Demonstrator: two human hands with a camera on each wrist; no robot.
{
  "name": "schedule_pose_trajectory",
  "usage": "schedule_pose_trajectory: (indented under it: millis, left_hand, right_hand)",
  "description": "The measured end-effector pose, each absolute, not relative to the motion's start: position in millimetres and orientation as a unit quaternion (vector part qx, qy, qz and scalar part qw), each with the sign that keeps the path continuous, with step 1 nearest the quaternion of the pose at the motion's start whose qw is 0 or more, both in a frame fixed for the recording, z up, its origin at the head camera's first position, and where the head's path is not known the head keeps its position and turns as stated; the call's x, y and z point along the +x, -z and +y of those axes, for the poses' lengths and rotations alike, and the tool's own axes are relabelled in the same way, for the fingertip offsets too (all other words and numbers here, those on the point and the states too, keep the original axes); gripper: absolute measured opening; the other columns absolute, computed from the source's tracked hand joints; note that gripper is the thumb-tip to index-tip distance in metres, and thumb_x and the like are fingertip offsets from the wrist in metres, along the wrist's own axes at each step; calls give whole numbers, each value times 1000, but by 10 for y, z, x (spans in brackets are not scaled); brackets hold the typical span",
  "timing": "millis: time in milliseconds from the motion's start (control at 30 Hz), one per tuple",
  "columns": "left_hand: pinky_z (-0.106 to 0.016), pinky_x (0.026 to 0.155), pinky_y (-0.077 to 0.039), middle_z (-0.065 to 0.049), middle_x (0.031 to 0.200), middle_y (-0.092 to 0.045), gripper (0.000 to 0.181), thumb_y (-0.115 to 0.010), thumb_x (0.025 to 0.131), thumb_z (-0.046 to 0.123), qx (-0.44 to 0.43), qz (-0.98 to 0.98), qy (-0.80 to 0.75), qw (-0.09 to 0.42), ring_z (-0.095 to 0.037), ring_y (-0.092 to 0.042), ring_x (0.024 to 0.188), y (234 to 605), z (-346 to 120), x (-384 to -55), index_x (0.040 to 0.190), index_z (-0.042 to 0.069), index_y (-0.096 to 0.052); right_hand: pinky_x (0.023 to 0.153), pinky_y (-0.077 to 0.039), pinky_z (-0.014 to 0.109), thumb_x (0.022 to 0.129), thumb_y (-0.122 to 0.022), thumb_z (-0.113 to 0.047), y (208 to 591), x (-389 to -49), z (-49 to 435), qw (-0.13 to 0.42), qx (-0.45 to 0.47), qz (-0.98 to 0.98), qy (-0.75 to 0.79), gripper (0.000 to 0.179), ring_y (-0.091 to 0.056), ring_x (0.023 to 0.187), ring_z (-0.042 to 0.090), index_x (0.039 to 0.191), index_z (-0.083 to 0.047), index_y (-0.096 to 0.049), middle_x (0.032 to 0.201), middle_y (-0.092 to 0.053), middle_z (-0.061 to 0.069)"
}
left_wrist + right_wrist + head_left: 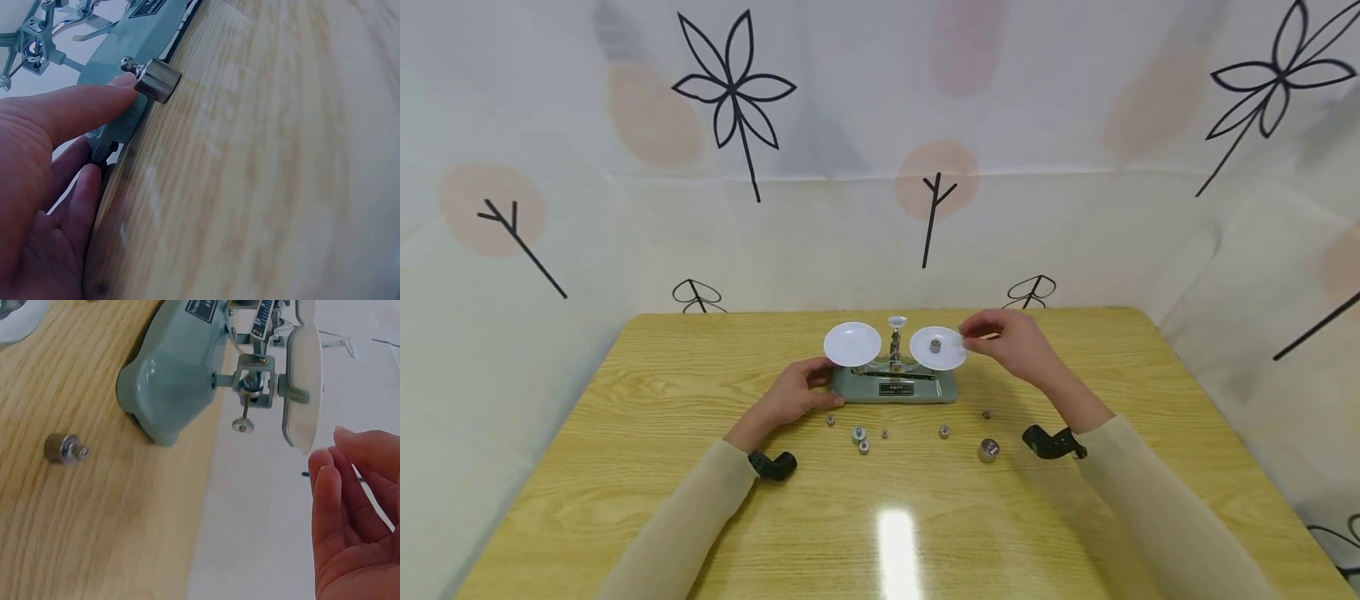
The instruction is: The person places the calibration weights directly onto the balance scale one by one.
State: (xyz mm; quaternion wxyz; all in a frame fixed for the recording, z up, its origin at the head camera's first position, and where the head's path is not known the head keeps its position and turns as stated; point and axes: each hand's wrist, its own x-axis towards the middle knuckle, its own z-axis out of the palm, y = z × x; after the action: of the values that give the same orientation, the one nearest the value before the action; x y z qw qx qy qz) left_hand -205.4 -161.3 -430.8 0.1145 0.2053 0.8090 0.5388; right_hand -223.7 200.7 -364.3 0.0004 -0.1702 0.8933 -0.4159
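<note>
Frankly, a bump is what I watch for. The grey-green metal balance scale (936, 393) stands on the yellow wooden bench (700, 358), a silver cylindrical weight (936, 346) upright on its right round white pan (951, 359). The right hand (1018, 346) is at that pan's rim, fingers relaxed and slightly apart, apparently holding nothing; I cannot tell whether they touch it. A careless nudge there could tip the pan and slide the weight off. The left hand (792, 393) grips the base's left end, thumb in front, fingers behind; a tug could jolt everything, or knock the small silver knobbed weight (831, 420) beside the thumb.
</note>
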Motion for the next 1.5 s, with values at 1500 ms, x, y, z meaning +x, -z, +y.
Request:
schedule_pose_trajectory:
  millis: [1500]
  left_hand:
    - [-47, 109, -39, -26, 143, -49, 64, -76, 83, -6, 201, 807, -541, 124, -39, -47, 132, 4279, -1613, -2045, 141, -9, -48]
  right_hand:
    - [76, -55, 25, 94, -71, -15, 4240, -1786, 2585, 90, -137, 869, 467, 29, -64, 104, 28, 118, 1, -70, 114, -69, 15]
